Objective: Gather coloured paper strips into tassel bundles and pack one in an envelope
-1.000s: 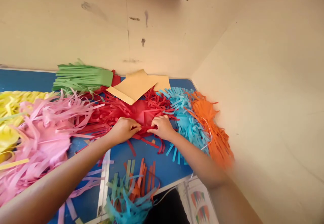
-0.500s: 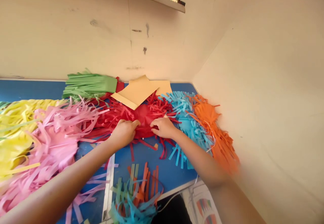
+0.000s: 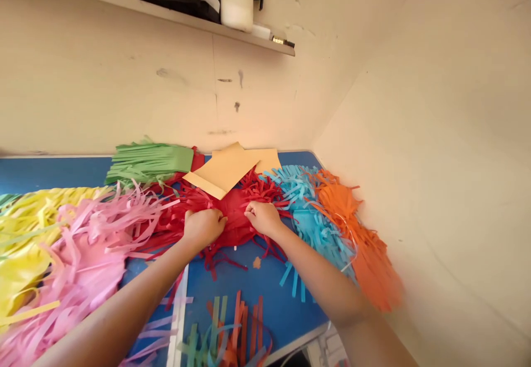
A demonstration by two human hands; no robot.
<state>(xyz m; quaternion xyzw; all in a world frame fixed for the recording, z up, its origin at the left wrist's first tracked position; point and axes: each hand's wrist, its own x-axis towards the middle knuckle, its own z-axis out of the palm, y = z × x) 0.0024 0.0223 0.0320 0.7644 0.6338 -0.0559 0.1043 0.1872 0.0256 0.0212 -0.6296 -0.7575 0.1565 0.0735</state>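
Two bare hands are apart from each other, fingers curled, at the red fringed paper [image 3: 235, 207]: left hand [image 3: 204, 227] at 9 o'clock of its middle, right hand [image 3: 263, 217] at 3 o'clock; whether either grips it cannot be told. Step in hand, as judged: handling or straightening this paper. The next move appears to call for a light, even hold, as thin strips could tear. Condition: smooth, lightly creased middle; tangled strips either side, some trailing toward 6 o'clock over the blue surface [image 3: 286, 317]. From the hands, tan sheets [image 3: 226, 170] overlap it at 12 o'clock; light-blue fringe [image 3: 309, 220] lies at 3 o'clock, pink fringe [image 3: 97, 256] at 9 o'clock.
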